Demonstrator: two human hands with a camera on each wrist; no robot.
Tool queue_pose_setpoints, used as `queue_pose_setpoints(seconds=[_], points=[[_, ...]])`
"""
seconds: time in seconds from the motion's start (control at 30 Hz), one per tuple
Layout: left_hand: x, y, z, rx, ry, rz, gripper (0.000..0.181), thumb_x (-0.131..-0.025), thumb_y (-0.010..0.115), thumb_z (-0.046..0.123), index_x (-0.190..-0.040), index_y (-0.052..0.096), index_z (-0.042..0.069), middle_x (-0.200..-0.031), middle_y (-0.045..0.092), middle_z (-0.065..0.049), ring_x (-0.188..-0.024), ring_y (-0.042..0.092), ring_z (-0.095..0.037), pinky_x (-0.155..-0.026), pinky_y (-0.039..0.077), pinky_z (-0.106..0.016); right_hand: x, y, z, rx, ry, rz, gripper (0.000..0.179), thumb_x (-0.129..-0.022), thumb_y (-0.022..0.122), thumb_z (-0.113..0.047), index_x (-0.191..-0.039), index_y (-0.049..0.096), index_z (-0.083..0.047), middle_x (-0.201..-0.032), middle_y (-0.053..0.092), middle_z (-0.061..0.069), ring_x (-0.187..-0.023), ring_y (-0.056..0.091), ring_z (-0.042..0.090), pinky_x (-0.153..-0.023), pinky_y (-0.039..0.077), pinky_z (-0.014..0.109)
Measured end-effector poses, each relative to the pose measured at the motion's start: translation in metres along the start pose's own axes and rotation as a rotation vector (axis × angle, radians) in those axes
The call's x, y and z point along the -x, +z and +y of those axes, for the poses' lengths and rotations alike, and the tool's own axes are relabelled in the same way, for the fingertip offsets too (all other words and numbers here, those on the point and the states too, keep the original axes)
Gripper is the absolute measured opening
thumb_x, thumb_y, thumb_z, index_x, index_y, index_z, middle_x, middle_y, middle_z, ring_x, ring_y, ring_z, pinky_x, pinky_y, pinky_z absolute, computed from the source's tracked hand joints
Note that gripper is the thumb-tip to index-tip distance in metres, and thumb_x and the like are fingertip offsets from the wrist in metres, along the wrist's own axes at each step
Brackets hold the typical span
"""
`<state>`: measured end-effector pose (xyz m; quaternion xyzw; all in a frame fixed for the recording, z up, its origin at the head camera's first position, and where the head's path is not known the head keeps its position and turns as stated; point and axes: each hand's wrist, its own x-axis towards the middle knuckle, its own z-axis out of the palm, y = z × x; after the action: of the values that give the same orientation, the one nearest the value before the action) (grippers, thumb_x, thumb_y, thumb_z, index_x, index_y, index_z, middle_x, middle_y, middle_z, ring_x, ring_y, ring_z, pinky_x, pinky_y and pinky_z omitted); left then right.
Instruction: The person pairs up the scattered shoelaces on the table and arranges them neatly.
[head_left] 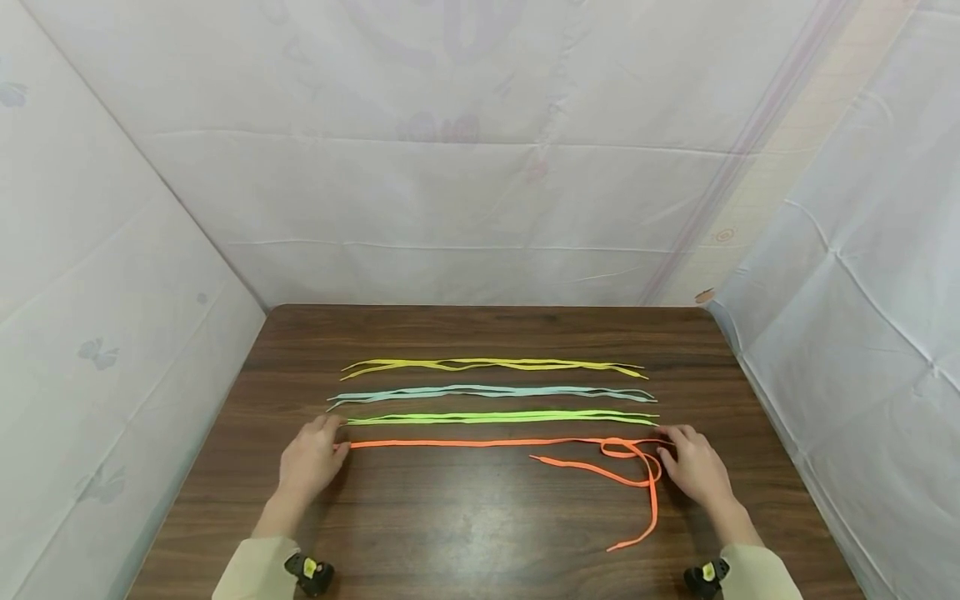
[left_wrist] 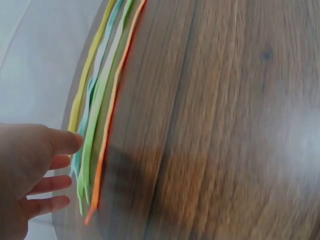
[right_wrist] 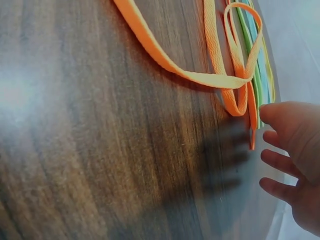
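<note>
An orange shoelace (head_left: pixel 450 443) lies nearest the person, its left part straight, its right part looped, with two loose ends trailing toward the front. Behind it, green shoelaces (head_left: pixel 487 421), light blue shoelaces (head_left: pixel 510 390) and yellow shoelaces (head_left: pixel 495 362) lie in roughly parallel rows. At the orange lace's left end is the left hand (head_left: pixel 309 458), fingers loosely extended; in the left wrist view that lace tip (left_wrist: pixel 90 217) lies free of the fingers. The right hand (head_left: pixel 697 468) hovers by the right ends, fingers apart, beside the orange tip (right_wrist: pixel 252 142) and gripping nothing.
The laces lie on a dark brown wood-grain table (head_left: pixel 450 542). White sheeting (head_left: pixel 465 192) hangs behind it and along both sides. A small torn brownish spot (head_left: pixel 704 296) shows at the back right corner. Both wrists wear black devices.
</note>
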<state>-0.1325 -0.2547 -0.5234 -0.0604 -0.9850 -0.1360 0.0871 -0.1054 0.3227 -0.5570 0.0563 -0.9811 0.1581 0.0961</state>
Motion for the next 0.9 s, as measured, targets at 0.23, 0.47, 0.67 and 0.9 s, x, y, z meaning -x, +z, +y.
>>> queue_pose_setpoints(seconds=[0.23,0.47,0.67,0.9], points=[[-0.004,0.007,0.029,-0.041,0.125,0.012,0.044,-0.070,0.078,0.014,-0.108,0.060,0.002,-0.103,0.060,-0.018,-0.091,0.059,-0.037,-0.070,0.049,-0.049,0.005,-0.003,-0.005,0.001,-0.014,0.020,0.032,-0.080,0.068,-0.012,-0.110,0.062,-0.002,-0.106,0.057,0.024,-0.091,0.056,0.043,-0.071,0.046,0.056],[-0.007,0.020,0.060,-0.044,0.202,-0.010,0.044,-0.070,0.079,0.018,-0.108,0.061,0.004,-0.105,0.060,-0.014,-0.097,0.058,-0.033,-0.078,0.048,-0.046,0.012,-0.006,-0.009,0.010,-0.031,0.062,0.034,-0.078,0.070,-0.010,-0.110,0.062,-0.003,-0.105,0.058,0.023,-0.089,0.057,0.042,-0.068,0.046,0.055],[-0.008,0.035,0.087,-0.048,0.279,-0.034,0.043,-0.072,0.078,0.021,-0.109,0.061,0.007,-0.110,0.059,-0.012,-0.101,0.057,-0.030,-0.080,0.048,-0.045,0.018,-0.005,-0.012,-0.001,-0.042,0.090,0.034,-0.077,0.071,-0.009,-0.109,0.062,-0.003,-0.103,0.058,0.023,-0.087,0.057,0.041,-0.067,0.047,0.055],[-0.012,0.045,0.118,-0.053,0.418,-0.015,0.044,-0.072,0.077,0.024,-0.109,0.061,0.008,-0.108,0.059,-0.010,-0.095,0.058,-0.027,-0.078,0.049,-0.041,0.026,-0.004,-0.015,-0.003,-0.038,0.100,0.034,-0.076,0.071,-0.010,-0.108,0.063,-0.002,-0.103,0.059,0.022,-0.087,0.058,0.041,-0.066,0.047,0.054]])
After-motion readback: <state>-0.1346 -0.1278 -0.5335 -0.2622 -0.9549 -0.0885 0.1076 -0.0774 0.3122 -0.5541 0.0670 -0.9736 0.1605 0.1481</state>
